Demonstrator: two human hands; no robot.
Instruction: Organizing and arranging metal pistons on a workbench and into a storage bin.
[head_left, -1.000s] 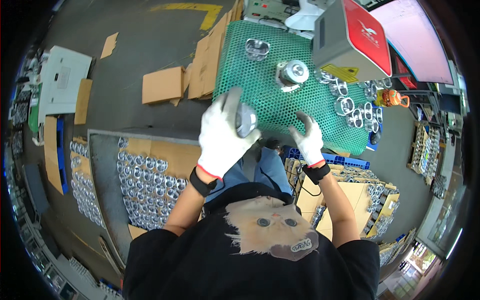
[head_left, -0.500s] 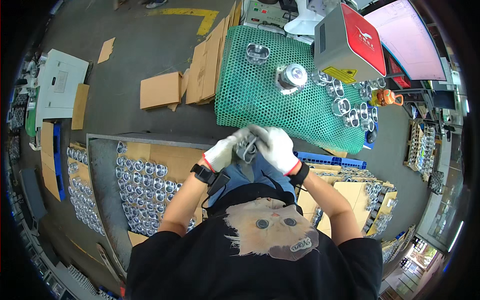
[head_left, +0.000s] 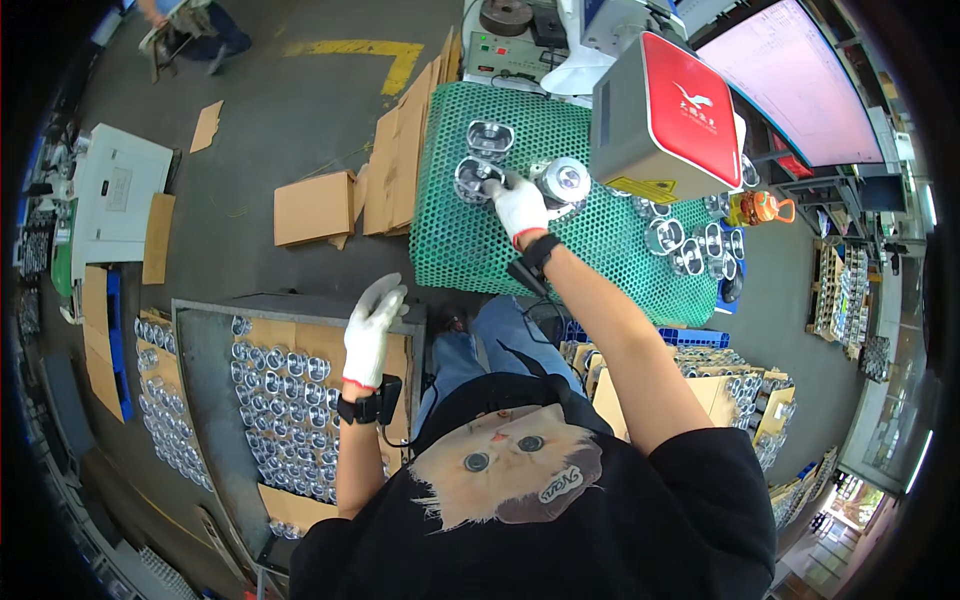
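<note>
My right hand [head_left: 520, 207] reaches over the near edge of the worktop [head_left: 560, 265], its gloved fingers at the right rim of a metal part [head_left: 474, 186]; I cannot tell whether they grip it or merely touch it. The part sits close to the worktop's left edge, just nearer me than a second part [head_left: 490, 140]. To its right, beyond my fingers, is a round holder [head_left: 562, 185].

My left hand [head_left: 367, 335] holds nothing. Its fingers are loosely spread, off the worktop, just outside the near-left corner and beside the far rim of a grey bin [head_left: 205, 370].

On the writing: the machine [head_left: 615, 125] toward the far-right corner has a red panel with a white bird emblem and white lettering below it. A yellow label [head_left: 645, 188] runs along its lower edge, its print too small to read. The screen [head_left: 790, 85] behind shows marks I can't make out. A patch of dark lettering [head_left: 560, 485] is on my shirt.

Cardboard [head_left: 395, 175] stands along the left edge. More parts [head_left: 688, 257] crowd the right edge. Between my part and the near edge, green mesh stretches toward me, with my right forearm slanting across the near edge.
</note>
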